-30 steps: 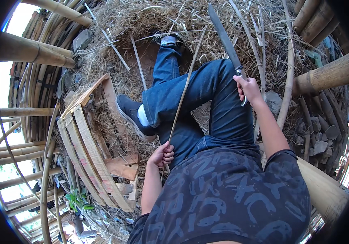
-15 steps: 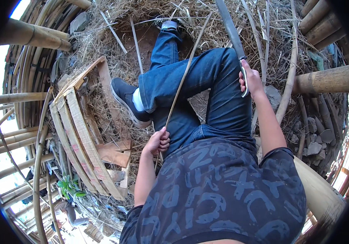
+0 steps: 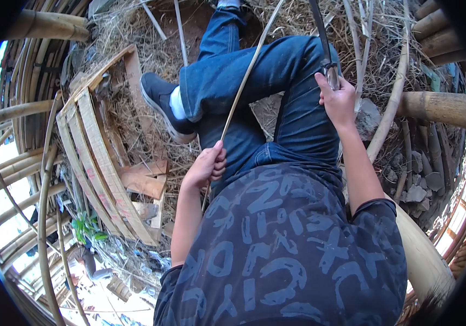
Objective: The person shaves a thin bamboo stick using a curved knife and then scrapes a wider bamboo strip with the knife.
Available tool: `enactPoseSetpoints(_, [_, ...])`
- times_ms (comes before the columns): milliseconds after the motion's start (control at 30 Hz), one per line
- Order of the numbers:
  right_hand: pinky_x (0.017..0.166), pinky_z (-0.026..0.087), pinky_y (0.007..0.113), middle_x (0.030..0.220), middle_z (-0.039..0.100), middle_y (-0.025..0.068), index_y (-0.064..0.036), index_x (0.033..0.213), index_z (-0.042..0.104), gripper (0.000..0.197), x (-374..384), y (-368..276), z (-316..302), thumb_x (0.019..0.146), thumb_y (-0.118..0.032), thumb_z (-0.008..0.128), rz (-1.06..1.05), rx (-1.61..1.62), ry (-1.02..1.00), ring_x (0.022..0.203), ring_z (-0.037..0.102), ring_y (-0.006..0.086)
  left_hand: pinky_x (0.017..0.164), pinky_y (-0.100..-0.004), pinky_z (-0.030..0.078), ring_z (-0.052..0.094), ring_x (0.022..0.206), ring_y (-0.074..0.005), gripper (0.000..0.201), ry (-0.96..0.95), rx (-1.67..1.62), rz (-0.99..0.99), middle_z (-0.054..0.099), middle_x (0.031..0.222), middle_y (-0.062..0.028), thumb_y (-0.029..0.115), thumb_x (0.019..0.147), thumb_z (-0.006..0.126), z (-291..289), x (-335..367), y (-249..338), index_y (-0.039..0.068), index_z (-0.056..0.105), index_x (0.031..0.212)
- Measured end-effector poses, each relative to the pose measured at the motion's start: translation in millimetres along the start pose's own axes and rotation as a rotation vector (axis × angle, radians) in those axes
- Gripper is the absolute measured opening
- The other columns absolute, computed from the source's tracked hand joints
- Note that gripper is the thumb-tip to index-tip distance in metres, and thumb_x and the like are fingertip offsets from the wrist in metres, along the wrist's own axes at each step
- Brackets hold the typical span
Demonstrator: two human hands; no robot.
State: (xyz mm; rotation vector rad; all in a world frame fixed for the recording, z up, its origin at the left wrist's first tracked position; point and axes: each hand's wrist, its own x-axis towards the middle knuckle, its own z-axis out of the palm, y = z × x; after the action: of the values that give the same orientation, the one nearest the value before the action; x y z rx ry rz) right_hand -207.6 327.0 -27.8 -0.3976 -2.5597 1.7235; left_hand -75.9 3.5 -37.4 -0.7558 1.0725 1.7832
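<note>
The one view comes from a camera on the person's head. It looks down and a bit ahead, past the shirt (image 3: 276,244), which is near, to the bent legs (image 3: 244,81) and the straw (image 3: 287,24), which is far. The left hand (image 3: 206,165) and right hand (image 3: 338,102) are both in view. It sees very wide, from the crate (image 3: 102,163) on the left to a pole (image 3: 439,108) on the right, and the crate's long sides look curved.
</note>
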Motion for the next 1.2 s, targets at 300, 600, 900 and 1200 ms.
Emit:
enactPoseSetpoints(300, [0.052,0.043,0.031,0.059,0.059,0.0083,-0.0011,0.078,0.064,0.039,-64.9,-5.8,46.3,0.081,-0.039,0.074,-0.07,-0.142,-0.468,0.054,0.056,0.0141,0.036,-0.0217,0.01,0.016,0.039,-0.0036,0.044,0.068,0.002,0.066,0.02,0.052,0.0084,0.047,0.101,0.036,35.2,1.6,11.8,0.016,0.032,0.07])
enactPoseSetpoints(600, [0.055,0.051,0.044,0.062,0.063,0.0179,-0.0051,0.071,0.061,0.057,-71.1,-2.1,57.9,0.079,-0.061,0.062,-0.376,-0.506,-0.624,0.063,0.064,0.0369,0.037,-0.0211,0.018,0.024,0.04,-0.0028,0.043,0.402,0.378,0.312,0.031,0.052,0.0089,0.042,0.101,0.04,36.8,8.6,-23.5,0.015,0.042,0.068])
enactPoseSetpoints(900, [0.054,0.051,0.041,0.061,0.063,0.0171,-0.0038,0.07,0.063,0.061,-72.0,-11.4,56.6,0.078,-0.065,0.061,-0.343,-0.611,-0.687,0.062,0.065,0.0349,0.057,-0.0482,0.042,0.053,0.066,-0.048,0.035,0.738,0.97,0.539,0.054,0.067,-0.0291,0.021,0.098,0.047,60.6,-14.7,-13.8,-0.006,0.057,0.078])
enactPoseSetpoints(1200, [0.051,0.046,0.041,0.059,0.059,0.0151,-0.0052,0.068,0.057,0.055,-79.0,-3.1,55.9,0.079,-0.059,0.063,-0.416,-0.586,-0.61,0.061,0.062,0.0355,0.056,-0.0496,0.04,0.054,0.065,-0.0462,0.033,0.757,1.052,0.51,0.053,0.066,-0.0275,0.02,0.098,0.046,61.3,-34.7,-17.2,-0.004,0.055,0.078])
